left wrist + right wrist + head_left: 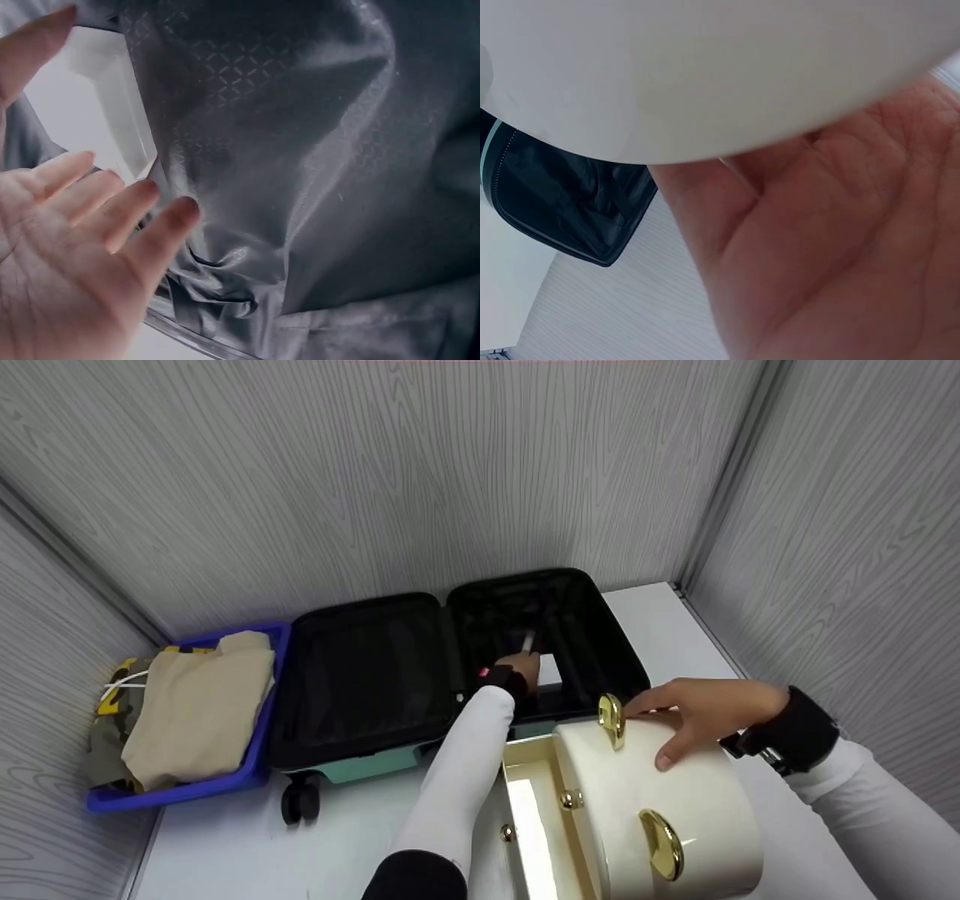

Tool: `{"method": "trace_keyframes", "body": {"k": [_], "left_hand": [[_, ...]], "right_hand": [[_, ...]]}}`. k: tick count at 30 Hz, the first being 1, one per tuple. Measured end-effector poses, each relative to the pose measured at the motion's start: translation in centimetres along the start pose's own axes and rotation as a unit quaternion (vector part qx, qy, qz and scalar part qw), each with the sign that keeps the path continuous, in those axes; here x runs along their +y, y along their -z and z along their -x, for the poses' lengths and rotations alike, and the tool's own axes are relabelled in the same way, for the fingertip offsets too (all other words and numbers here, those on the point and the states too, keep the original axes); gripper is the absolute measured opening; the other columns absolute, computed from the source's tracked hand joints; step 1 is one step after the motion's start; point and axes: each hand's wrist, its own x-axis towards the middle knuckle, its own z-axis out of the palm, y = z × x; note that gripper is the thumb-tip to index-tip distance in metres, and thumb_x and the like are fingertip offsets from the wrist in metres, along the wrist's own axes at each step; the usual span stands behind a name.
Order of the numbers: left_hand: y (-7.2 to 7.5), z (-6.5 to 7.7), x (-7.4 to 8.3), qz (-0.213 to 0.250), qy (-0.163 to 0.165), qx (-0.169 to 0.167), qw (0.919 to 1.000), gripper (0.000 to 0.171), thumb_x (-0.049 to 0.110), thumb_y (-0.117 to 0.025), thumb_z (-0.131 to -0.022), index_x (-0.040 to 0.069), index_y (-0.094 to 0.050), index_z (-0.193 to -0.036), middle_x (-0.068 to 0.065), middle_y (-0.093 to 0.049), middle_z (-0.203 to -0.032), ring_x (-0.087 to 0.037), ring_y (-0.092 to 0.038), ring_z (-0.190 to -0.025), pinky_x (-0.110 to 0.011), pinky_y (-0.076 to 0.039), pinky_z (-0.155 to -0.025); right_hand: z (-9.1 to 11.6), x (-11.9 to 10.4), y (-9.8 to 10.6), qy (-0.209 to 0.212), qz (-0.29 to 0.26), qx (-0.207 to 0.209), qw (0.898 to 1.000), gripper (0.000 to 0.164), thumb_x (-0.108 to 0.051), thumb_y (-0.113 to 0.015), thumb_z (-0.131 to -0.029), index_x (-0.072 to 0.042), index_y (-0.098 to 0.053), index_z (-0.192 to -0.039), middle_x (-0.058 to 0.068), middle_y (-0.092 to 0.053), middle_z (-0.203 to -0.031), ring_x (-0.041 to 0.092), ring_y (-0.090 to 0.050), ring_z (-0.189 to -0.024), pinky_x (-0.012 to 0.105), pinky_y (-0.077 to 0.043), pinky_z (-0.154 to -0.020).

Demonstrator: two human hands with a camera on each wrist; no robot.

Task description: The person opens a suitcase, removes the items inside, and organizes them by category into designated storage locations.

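Note:
Inside the right half of the open black-lined suitcase [360, 682], my left hand [519, 666] reaches down beside a small white box [550, 669]. The left wrist view shows that hand [90, 247] palm up with fingers apart, overlapping the white box [97, 97] on the dark lining [247, 150]. My right hand [694, 712] grips the edge of a cream rounded drawer box [675, 787] with gold fittings, thumb on its curved face. In the right wrist view, the fingers of this hand [825, 240] pass behind the pale box wall [705, 75] and are hidden.
A blue basket [274, 697] at the left holds a folded beige cloth [210, 705] and camouflage fabric [112, 742]. The cream box's open drawer [536, 817] faces left, with gold knobs. All stands on a white table [225, 847], with grey wood-grain panels [480, 472] around it.

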Motion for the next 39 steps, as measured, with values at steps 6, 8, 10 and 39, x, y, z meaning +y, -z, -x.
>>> {"method": "trace_keyframes", "body": {"k": [6,8,10,39], "left_hand": [[-1.7,-1.3,0.2,-0.018,0.045,-0.004,0.9988,0.037,0.017,-0.063,-0.104,0.001,-0.065,-0.137,-0.018,-0.069,-0.138,-0.033,-0.07,-0.122,-0.049,-0.062,-0.098],[-1.8,-1.3,0.5,-0.024,0.051,-0.014,0.9983,0.036,0.017,-0.062,-0.104,0.001,-0.068,-0.136,-0.019,-0.07,-0.136,-0.032,-0.07,-0.121,-0.05,-0.062,-0.097],[-1.7,-0.9,0.4,-0.021,0.057,-0.023,0.9979,0.033,0.015,-0.057,-0.107,0.0,-0.068,-0.134,-0.02,-0.072,-0.134,-0.033,-0.071,-0.121,-0.052,-0.061,-0.098],[12.9,10.8,-1.5,0.046,-0.116,0.042,0.9913,0.055,0.028,-0.094,-0.075,0.004,-0.072,-0.12,-0.012,-0.074,-0.112,-0.031,-0.067,-0.107,-0.043,-0.055,-0.1]], "right_hand": [[0.3,0.1,-0.1,0.002,0.005,0.005,1.0,0.067,-0.043,-0.092,-0.085,-0.013,-0.07,-0.141,0.0,-0.074,-0.138,0.016,-0.065,-0.126,0.032,-0.051,-0.111],[0.3,0.0,-0.2,0.003,0.006,0.006,1.0,0.067,-0.043,-0.092,-0.085,-0.013,-0.07,-0.141,0.0,-0.074,-0.138,0.017,-0.065,-0.127,0.032,-0.051,-0.112],[0.0,0.0,-0.1,0.007,0.006,0.005,1.0,0.067,-0.043,-0.092,-0.085,-0.013,-0.07,-0.141,0.0,-0.074,-0.138,0.017,-0.065,-0.128,0.032,-0.05,-0.112],[-1.1,1.7,1.4,0.0,0.011,-0.006,1.0,0.068,-0.043,-0.093,-0.085,-0.013,-0.07,-0.142,0.001,-0.074,-0.137,0.015,-0.064,-0.124,0.032,-0.052,-0.108]]}}
